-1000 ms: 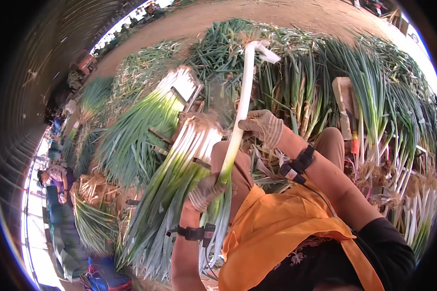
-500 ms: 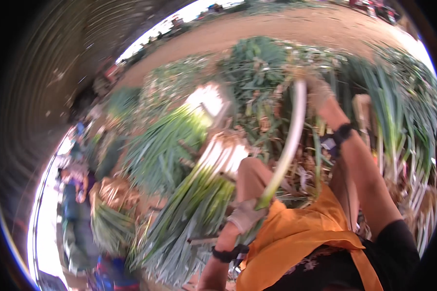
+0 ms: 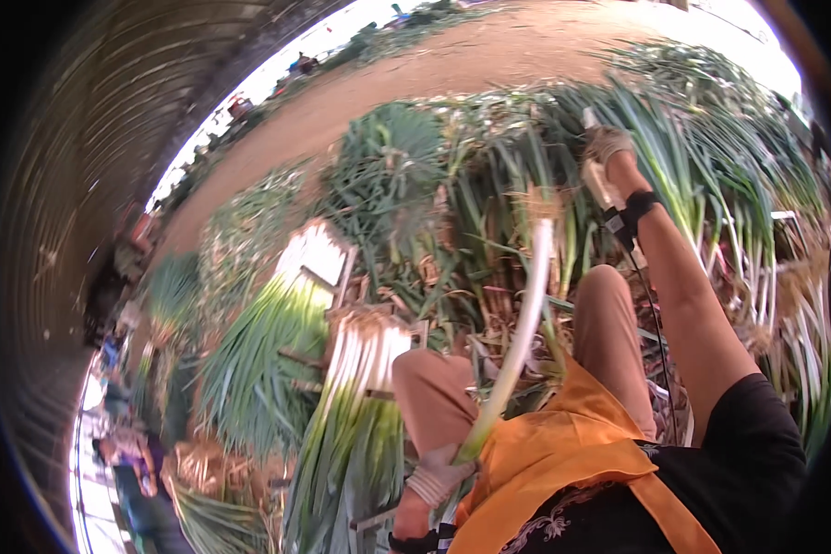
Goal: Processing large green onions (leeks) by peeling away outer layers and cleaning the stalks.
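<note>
Away from the leek, the right hand has moved to a pale upper-right block, its finger grip unclear. At lower centre, the left hand has fingers wrapped round the leek, which slants up mid-frame.

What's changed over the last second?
The right hand let go of the leek and reached forward and right, over by the wooden block; its grip is unclear. The left hand drew back toward the apron, still holding the leek. The bundles stayed put.
</note>
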